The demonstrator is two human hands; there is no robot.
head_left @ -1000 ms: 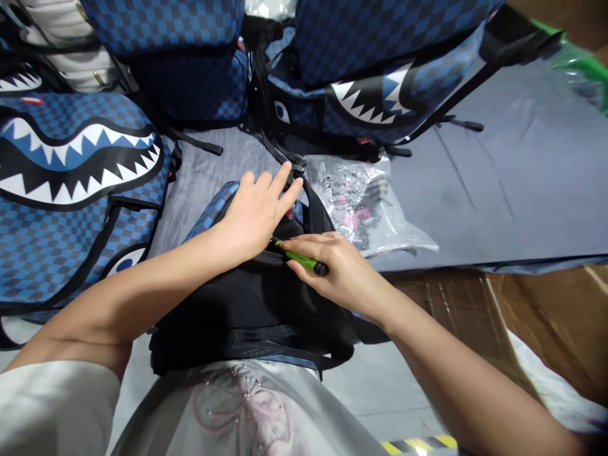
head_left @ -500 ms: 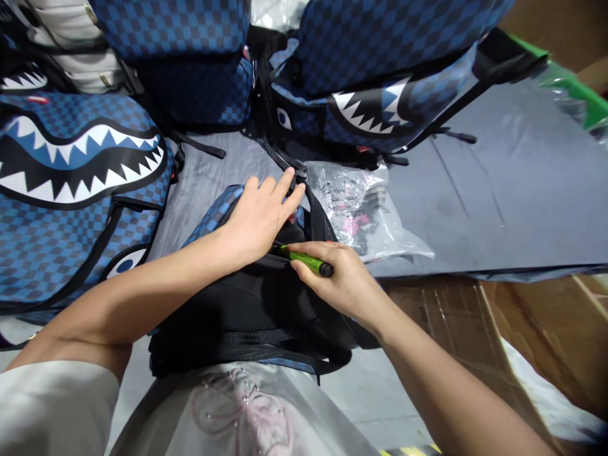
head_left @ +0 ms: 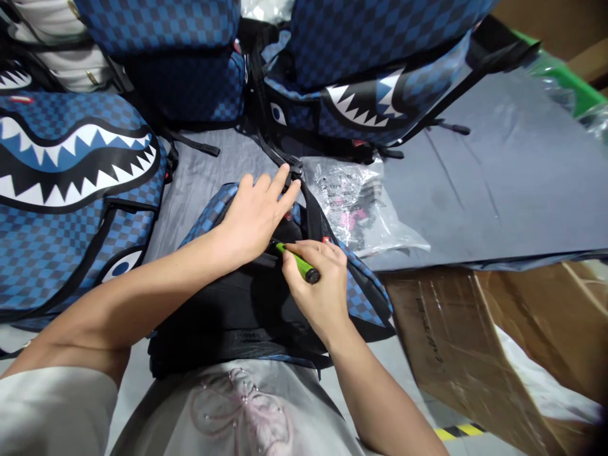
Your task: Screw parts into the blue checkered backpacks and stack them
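Note:
A black and blue-checkered backpack (head_left: pixel 280 310) lies at the table's front edge against my body, its black side up. My left hand (head_left: pixel 254 215) rests flat on its upper part, fingers spread near a black strap (head_left: pixel 316 215). In my right hand (head_left: pixel 320 291) is a slim green pen-like tool with black ends (head_left: pixel 300 263); its exact kind is unclear. The tool's dark far end points at the black fabric beside my left palm. Whether that end touches the fabric is hard to see.
Another checkered backpack with a shark mouth (head_left: pixel 71 247) lies on the left. More such backpacks (head_left: pixel 389 44) stand at the back. A clear plastic bag (head_left: pixel 354 212) sits on the grey-covered table (head_left: pixel 522 171). Below the table, at right, is a cardboard box (head_left: pixel 441 342).
My right hand has shifted left and its forearm has swung inward, so the tool tilts more steeply. More of the backpack's right checkered side shows. My left hand stays on the backpack.

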